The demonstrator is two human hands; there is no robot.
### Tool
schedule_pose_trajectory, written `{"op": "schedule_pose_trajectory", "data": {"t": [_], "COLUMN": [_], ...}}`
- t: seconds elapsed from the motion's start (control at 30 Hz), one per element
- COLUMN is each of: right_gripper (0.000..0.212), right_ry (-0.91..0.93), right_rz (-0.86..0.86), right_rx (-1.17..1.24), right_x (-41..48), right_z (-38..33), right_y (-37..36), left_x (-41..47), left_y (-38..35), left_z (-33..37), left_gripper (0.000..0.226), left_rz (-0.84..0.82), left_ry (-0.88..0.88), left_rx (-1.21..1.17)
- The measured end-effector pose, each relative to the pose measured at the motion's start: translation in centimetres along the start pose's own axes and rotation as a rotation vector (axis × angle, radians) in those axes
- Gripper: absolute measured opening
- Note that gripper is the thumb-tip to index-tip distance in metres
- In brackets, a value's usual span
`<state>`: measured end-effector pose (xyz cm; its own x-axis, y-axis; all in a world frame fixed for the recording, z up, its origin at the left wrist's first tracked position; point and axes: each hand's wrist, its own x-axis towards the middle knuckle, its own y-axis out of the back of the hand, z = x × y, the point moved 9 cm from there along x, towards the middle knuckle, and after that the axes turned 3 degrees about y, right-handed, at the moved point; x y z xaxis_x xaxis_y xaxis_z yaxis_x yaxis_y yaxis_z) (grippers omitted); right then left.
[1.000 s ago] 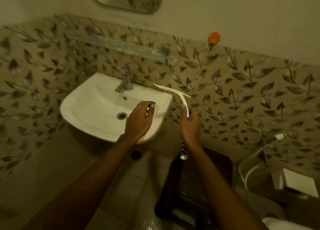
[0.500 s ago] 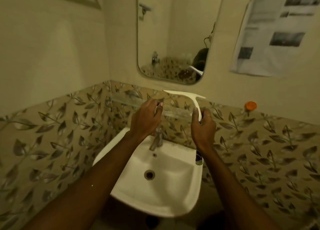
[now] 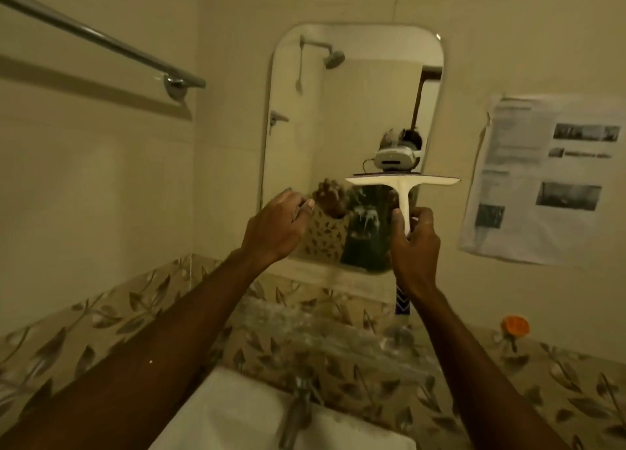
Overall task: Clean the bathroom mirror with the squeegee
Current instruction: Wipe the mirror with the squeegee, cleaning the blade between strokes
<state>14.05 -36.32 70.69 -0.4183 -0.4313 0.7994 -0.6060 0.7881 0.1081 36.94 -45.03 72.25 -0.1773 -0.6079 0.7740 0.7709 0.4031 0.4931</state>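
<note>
The bathroom mirror (image 3: 355,94), tall with rounded corners, hangs on the wall straight ahead. My right hand (image 3: 415,246) grips the stem of a white T-shaped squeegee (image 3: 403,181). Its blade is level, held up in front of the mirror's lower right part; whether it touches the glass I cannot tell. A blue patterned handle end (image 3: 403,300) sticks out below that hand. My left hand (image 3: 274,229) hovers at the mirror's lower left, fingers curled, thumb against the forefinger, nothing visible in it. Whitish streaks show on the lower glass.
A metal towel bar (image 3: 101,40) runs along the left wall. A printed paper sheet (image 3: 542,178) hangs right of the mirror. Below are a glass shelf (image 3: 321,334), a white sink (image 3: 237,422) with a tap (image 3: 298,412), and an orange object (image 3: 515,325) on the tile ledge.
My view has tilted up from the sink to the mirror. Both hands rose with it, and the squeegee now stands level in front of the lower glass.
</note>
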Motion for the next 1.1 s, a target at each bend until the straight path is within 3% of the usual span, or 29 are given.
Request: {"op": "schedule_pose_trajectory", "data": {"t": [0.23, 0.43, 0.5, 0.6, 0.87, 1.1], "right_gripper": [0.017, 0.032, 0.027, 0.023, 0.049, 0.046], "right_ry": [0.085, 0.191, 0.208, 0.254, 0.207, 0.179], "right_rz": [0.071, 0.225, 0.256, 0.292, 0.325, 0.347], "right_rx": [-0.034, -0.201, -0.266, -0.359, -0.536, -0.578], "right_x": [9.1, 16.2, 18.3, 20.8, 24.6, 24.2], "right_z": [-2.4, -6.7, -8.4, -11.0, -11.6, -10.7], "right_y": [-1.0, -0.6, -0.8, -1.3, -1.9, -2.3], "left_x": [11.1, 19.0, 20.7, 22.3, 24.7, 26.2], "left_y": [1.5, 3.0, 3.5, 4.2, 4.6, 4.9], "left_z": [-3.3, -5.7, -6.3, -6.7, -9.5, -10.1], "left_gripper": [0.035, 0.033, 0.034, 0.04, 0.046, 0.051], "left_rz": [0.074, 0.158, 0.196, 0.282, 0.389, 0.482], "left_ry": [0.057, 0.059, 0.078, 0.088, 0.178, 0.049], "left_rx": [-0.069, -0.173, -0.166, -0.157, -0.238, -0.154]}}
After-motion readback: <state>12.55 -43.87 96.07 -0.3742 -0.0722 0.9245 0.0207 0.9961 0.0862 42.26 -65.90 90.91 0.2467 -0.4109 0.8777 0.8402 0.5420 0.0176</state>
